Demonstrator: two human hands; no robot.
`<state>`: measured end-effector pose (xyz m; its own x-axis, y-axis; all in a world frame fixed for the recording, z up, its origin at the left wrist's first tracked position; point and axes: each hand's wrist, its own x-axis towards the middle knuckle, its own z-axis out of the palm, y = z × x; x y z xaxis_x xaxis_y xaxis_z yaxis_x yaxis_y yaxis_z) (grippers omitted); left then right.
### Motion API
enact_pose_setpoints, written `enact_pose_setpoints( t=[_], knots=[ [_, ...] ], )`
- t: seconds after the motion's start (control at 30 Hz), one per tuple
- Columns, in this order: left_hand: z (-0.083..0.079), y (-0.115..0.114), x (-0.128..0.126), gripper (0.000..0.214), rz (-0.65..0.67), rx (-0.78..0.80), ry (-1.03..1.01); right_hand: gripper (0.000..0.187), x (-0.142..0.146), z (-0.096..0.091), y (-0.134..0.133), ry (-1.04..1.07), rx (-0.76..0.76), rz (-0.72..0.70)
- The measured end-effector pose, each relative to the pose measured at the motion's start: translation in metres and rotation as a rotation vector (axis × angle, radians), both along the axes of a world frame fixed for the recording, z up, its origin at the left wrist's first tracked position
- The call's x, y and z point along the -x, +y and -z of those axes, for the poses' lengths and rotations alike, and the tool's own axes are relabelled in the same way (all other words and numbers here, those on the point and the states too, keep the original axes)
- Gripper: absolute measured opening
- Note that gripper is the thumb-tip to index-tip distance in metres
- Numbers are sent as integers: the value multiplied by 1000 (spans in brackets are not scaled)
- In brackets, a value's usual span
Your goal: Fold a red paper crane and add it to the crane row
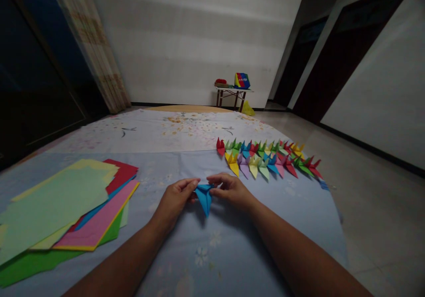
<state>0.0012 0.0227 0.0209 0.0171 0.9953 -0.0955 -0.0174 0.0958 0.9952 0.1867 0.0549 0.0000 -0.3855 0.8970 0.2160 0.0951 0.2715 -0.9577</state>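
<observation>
Between my two hands is a blue folded paper piece (205, 199), its long point hanging down toward me over the table. My left hand (175, 199) pinches its upper left corner between thumb and fingers. On the other side, my right hand (230, 190) is closed on the upper right part of the paper. Beyond my right hand stand several folded paper cranes (254, 164) in two rows, in red, yellow, green, blue, purple and pink.
A spread stack of coloured paper sheets (66, 199) lies at the left. A flowered cloth (212, 266) covers the round table. By the far wall, a small side table (232, 90) carries a colourful bag (242, 81), with a yellow plastic bag (247, 108) below.
</observation>
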Motion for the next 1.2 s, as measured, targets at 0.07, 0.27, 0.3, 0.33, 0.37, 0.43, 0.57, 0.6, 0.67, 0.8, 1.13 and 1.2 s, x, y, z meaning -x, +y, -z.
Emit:
enact_pose_setpoints(
  t=[0.07,0.27,0.3,0.33,0.37,0.43,0.57,0.6,0.67,0.8,1.13,1.2],
  knots=[
    [-2,-1,-1,40,25,-12,41,26,1,1,-1,-27,-6,32],
    [1,-3,-5,52,116,-39,119,25,4,0,-3,43,58,56],
    [2,-4,-5,53,127,-54,137,25,4,-1,-3,46,54,61],
    [4,-4,-6,53,131,-70,163,25,5,-1,-4,47,50,65],
    [5,-5,-6,54,128,-86,195,25,5,-1,-4,50,50,67],
    [7,-6,-7,53,115,-125,262,25,6,-2,-5,60,57,65],
    [6,-9,-9,36,115,-179,340,23,9,-1,-6,87,77,54],
    [6,-10,-9,32,117,-190,352,22,9,0,-7,90,75,51],
    [5,-11,-10,25,117,-221,369,21,10,1,-7,81,63,47],
    [5,-13,-11,15,119,-259,351,22,14,-1,-10,61,37,54],
    [0,-13,-11,22,122,-189,368,21,14,-5,-12,66,-11,61],
    [0,-12,-11,21,130,-195,376,20,13,-6,-13,23,-45,86]
  ],
)
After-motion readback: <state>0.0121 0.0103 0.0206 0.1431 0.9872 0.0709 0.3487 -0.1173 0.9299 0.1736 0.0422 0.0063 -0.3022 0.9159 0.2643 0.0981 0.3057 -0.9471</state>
